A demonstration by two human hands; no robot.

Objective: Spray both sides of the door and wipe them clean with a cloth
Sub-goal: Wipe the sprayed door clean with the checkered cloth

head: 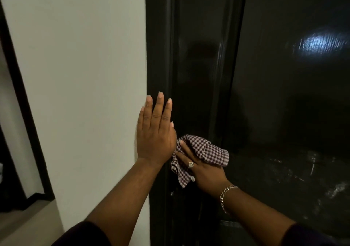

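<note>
The big black door (284,94) stands tall, its long side running up and down, and it fills the right half of the view. A bright light shines on it up high on the right, and wet streaks show low down on the right. A white wall (85,75) is on the left, right beside the door's dark frame. The left hand (154,132) lies flat with straight fingers pointing up, pressing where wall and frame meet. The right hand (203,167) holds a checked cloth (204,149) bunched against the door, just beside the left hand, fingers pointing up and left.
</note>
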